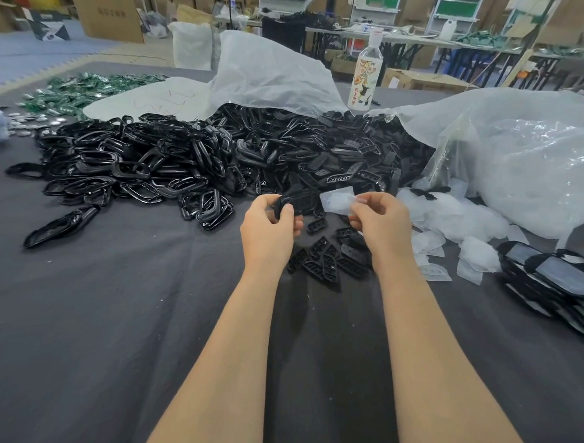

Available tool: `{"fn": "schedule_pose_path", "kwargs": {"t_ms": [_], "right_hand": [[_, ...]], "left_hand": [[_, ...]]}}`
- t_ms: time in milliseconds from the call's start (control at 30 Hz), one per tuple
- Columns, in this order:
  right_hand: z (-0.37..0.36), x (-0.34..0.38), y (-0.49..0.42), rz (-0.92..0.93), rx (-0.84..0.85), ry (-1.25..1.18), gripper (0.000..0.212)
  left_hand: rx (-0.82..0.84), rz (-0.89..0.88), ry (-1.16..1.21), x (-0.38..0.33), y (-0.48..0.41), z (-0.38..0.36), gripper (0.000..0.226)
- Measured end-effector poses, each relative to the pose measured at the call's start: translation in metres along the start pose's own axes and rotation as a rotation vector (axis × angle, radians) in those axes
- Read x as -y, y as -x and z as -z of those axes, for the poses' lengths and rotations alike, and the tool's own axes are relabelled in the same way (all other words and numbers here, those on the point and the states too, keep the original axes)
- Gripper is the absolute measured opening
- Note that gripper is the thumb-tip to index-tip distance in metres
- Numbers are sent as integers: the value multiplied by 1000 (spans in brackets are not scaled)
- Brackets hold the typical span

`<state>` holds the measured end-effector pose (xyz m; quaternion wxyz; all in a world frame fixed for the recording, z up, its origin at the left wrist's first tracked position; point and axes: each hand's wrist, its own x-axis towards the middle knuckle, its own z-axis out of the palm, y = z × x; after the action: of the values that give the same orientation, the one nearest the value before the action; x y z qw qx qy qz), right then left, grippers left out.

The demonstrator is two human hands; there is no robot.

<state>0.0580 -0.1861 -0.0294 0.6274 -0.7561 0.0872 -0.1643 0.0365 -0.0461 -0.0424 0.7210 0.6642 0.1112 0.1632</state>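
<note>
My left hand [269,222] grips a black plastic shell [296,202] just above the dark table cloth [120,312]. My right hand [381,219] pinches a small clear plastic pouch [337,200] right beside the shell's right end. Whether the pouch touches the shell I cannot tell. Below my hands lies a small cluster of flat black perforated inserts [329,256].
A big heap of black frames [131,168] and inserts [341,149] spills from a white bag [270,71]. Clear pouches [451,221] and a large plastic bag [532,157] lie right. Packed pieces [561,286] are stacked far right. A water bottle [364,74] stands behind; green circuit boards [87,89] lie back left.
</note>
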Motion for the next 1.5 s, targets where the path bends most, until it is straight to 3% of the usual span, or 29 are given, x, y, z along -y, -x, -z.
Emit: {"fn": "schedule_pose_path", "kwargs": {"t_ms": [367, 633, 800, 900, 967, 1100, 1233, 1333, 1500], "right_hand": [[-3, 0, 2, 154, 139, 222, 38], [-9, -3, 4, 232, 183, 334, 14], [-10, -4, 7, 282, 223, 360, 11], [-6, 0, 5, 288, 116, 288, 12], [-2, 3, 3, 215, 80, 118, 18], [-1, 12, 6, 127, 220, -222, 20], [-7, 13, 11, 240, 257, -102, 17], [-7, 13, 12, 280, 271, 9, 20], [-12, 8, 12, 374, 182, 169, 11]], "left_hand": [[108, 19, 133, -4, 2, -3, 13], [54, 9, 165, -6, 3, -2, 12], [75, 35, 204, -8, 4, -3, 10], [49, 44, 183, -6, 2, -2, 8], [55, 46, 164, -5, 1, -2, 7], [97, 36, 110, -3, 0, -4, 8], [134, 23, 43, -1, 0, -5, 24], [172, 1, 15, -2, 3, -5, 20], [243, -31, 22, -7, 7, -5, 31]]}}
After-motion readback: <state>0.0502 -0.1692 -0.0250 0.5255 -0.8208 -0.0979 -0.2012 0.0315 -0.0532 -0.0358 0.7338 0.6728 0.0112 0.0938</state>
